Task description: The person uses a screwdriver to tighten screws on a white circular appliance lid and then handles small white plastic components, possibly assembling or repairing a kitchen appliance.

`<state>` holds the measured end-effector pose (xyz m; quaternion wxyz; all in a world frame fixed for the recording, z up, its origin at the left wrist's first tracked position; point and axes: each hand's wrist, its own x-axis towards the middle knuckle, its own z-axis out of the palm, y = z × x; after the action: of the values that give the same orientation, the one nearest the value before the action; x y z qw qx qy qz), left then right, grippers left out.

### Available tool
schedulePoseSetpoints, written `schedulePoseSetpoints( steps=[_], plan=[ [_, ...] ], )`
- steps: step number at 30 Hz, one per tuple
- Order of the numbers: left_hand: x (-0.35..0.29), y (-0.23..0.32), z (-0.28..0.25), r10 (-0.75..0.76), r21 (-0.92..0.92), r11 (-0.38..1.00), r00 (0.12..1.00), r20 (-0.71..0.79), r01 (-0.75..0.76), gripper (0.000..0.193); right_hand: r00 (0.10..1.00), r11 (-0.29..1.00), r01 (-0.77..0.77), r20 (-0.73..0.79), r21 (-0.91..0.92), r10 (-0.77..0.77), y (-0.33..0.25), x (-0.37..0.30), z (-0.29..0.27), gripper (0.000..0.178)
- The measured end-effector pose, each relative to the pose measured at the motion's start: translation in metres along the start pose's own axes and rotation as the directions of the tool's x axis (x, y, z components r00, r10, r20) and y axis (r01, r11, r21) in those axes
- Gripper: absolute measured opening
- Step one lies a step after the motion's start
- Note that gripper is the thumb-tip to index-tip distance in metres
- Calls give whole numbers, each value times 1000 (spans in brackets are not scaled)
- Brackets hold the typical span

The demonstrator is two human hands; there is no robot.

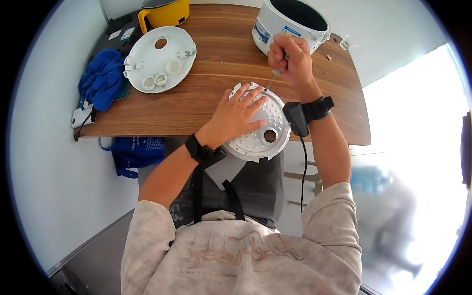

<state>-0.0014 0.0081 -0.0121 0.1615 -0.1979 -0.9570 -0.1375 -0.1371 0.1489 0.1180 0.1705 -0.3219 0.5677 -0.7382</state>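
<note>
My right hand (293, 61) is closed in a fist around a screwdriver (273, 79). The screwdriver's thin shaft points down, and its tip meets the far rim of a round metal lid plate (281, 120). Small raised bumps cover the plate, and a round hole shows at its near right. My left hand (236, 115) lies on the plate's left side with fingers spread. The plate's near part overhangs the front edge of the table, above my lap. The screwdriver's handle is mostly hidden in my fist.
A white round cover (169, 51) with small plastic parts lies at the left of the wooden table (221, 44). Behind my right hand stands a white cooker body (268, 29). A yellow pot (169, 14), blue cloth (102, 78) and white power bank-like block (82, 118) are at left.
</note>
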Motion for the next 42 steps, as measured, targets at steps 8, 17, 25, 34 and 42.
schedulePoseSetpoints(
  steps=[8,17,25,34,42],
  plan=[
    [1,-1,4,4,-1,1000,1000,5,-4,66,917,991,136,-377,-16,-132,4,-8,13,41],
    [-1,-1,8,9,3,1000,998,-64,-9,64,736,963,248,-625,-106,-259,9,-11,24,43],
    [1,4,5,-41,-25,999,999,7,41,67,846,976,191,-487,-104,-217,1,-19,33,42],
    [4,-17,-18,-194,-288,937,980,42,198,60,919,731,-334,-378,-595,112,-56,-97,-9,37],
    [-35,-21,-66,-494,-431,723,840,224,540,37,854,453,-511,-376,-731,359,15,-186,-47,49]
  ],
)
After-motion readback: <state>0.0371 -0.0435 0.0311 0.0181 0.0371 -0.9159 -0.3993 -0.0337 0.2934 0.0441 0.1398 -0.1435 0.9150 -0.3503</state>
